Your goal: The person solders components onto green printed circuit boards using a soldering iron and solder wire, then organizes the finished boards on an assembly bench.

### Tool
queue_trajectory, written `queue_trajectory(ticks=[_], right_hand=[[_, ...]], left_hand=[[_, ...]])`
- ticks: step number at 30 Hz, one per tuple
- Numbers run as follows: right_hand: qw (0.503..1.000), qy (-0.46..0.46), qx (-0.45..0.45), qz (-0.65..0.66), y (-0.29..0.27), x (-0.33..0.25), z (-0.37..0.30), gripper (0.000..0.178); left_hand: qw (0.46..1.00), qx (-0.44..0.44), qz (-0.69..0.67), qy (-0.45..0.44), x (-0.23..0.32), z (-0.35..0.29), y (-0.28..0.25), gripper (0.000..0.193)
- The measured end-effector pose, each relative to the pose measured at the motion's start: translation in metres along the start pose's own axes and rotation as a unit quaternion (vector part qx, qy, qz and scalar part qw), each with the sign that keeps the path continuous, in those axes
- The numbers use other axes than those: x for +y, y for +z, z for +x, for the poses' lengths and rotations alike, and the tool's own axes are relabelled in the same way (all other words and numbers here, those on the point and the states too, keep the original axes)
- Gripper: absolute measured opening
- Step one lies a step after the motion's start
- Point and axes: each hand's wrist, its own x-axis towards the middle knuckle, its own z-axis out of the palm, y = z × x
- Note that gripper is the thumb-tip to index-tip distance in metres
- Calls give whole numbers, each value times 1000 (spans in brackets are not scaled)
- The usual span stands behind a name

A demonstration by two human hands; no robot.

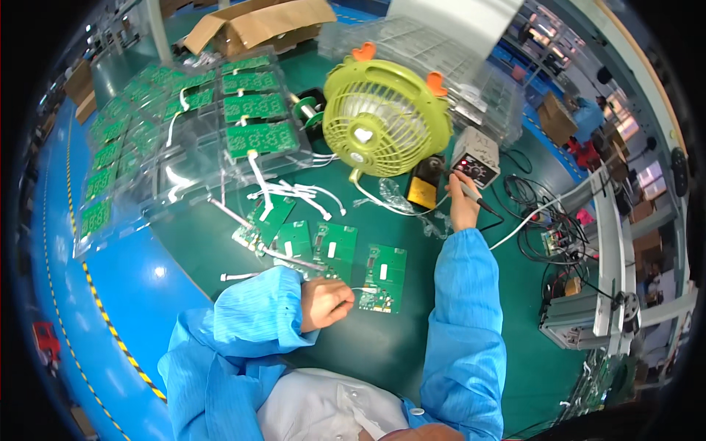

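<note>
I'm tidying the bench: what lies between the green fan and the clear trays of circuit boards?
In the head view, a spool of silvery wire sits between the fan and the trays.

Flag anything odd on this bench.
Black cables lie tangled at the right of the green workbench; crumpled clear plastic beside the soldering iron stand looks like stray wrapping. No spill shows.

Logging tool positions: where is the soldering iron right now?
In the head view, right of centre, the soldering iron is in the right hand, in front of the grey control box and beside the yellow-and-black stand.
</note>
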Motion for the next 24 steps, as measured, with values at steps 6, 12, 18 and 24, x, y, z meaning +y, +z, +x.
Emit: queue_trajectory(ticks=[6,12,18,24], right_hand=[[997,56,-48,20,7,23,-2,25],[932,61,-296,-198,-14,1,-80,22],[884,-90,-316,-333,-12,11,-124,41],[840,84,-371,-387,-18,3,-124,43]], left_hand=[[998,37,39,24,5,-30,-9,7],[992,93,77,-18,-26,-48,-39,11],[975,67,210,-40,-33,-46,-29,41],[972,38,230,-28,-37,-37,19,65]])
